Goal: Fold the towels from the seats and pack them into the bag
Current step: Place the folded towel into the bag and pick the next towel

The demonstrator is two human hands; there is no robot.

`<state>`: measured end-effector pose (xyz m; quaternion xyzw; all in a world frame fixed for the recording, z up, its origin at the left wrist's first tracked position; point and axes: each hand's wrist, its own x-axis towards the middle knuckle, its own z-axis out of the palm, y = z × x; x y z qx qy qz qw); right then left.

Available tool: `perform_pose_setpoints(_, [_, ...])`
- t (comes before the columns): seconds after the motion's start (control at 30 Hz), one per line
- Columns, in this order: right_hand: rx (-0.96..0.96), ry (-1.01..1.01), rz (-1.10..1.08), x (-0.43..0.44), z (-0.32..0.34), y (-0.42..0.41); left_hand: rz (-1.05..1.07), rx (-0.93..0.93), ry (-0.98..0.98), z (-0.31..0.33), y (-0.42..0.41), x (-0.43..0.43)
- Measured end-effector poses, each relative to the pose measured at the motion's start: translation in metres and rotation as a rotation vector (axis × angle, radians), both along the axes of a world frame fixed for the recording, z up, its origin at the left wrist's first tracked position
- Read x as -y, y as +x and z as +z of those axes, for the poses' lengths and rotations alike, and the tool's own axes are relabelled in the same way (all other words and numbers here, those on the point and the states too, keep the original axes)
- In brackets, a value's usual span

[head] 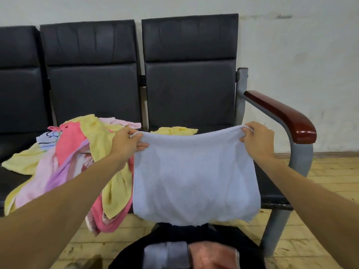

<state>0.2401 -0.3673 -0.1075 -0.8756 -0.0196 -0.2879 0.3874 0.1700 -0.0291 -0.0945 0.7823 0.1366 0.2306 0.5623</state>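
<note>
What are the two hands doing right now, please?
Left hand: closed, pinching the top left corner of the pale blue towel.
Right hand: closed, pinching its top right corner.

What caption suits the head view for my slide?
Left hand and right hand hold a pale blue towel by its top corners above the dark bag, beside the towel pile.

Of the person only the two arms show. The left forearm (64, 202) is bare along all of its visible length, and the right forearm (310, 193) is bare in the same way. Both forearms are slim and smooth. The left hand (126, 144) and the right hand (259, 141) are bare too, with bare wrists and bare fingers.
</note>
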Motion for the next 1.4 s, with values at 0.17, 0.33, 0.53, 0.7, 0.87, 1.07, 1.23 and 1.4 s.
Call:
perform_pose_setpoints(0.17, [-0.018,0.033,-0.019,-0.008,-0.009,0.044,-0.012,0.026,0.054,-0.012,0.049,0.000])
perform_pose_setpoints(0.33, [0.063,0.029,0.032,-0.007,0.007,0.059,0.094,0.100,0.149,-0.003,0.072,0.005])
perform_pose_setpoints(0.53, [0.006,-0.143,0.079,0.009,-0.001,0.033,0.011,0.069,0.136,-0.019,0.043,-0.002])
perform_pose_setpoints(0.7, [-0.087,-0.257,0.148,0.029,-0.008,-0.004,-0.105,0.005,0.211,-0.037,-0.005,-0.006])
perform_pose_setpoints(0.87, [-0.183,-0.319,0.228,0.042,-0.011,-0.047,-0.214,-0.048,0.142,-0.044,-0.054,-0.004])
perform_pose_setpoints(1.07, [-0.376,-0.497,0.373,0.054,-0.034,-0.072,-0.339,-0.322,0.287,-0.063,-0.080,0.005])
perform_pose_setpoints(1.23, [-0.389,-0.640,0.270,0.041,-0.044,-0.067,-0.211,-0.266,0.337,-0.064,-0.076,0.007])
perform_pose_setpoints(1.4, [-0.536,-0.515,0.053,0.030,-0.049,-0.055,-0.116,-0.408,0.552,-0.086,-0.062,-0.001])
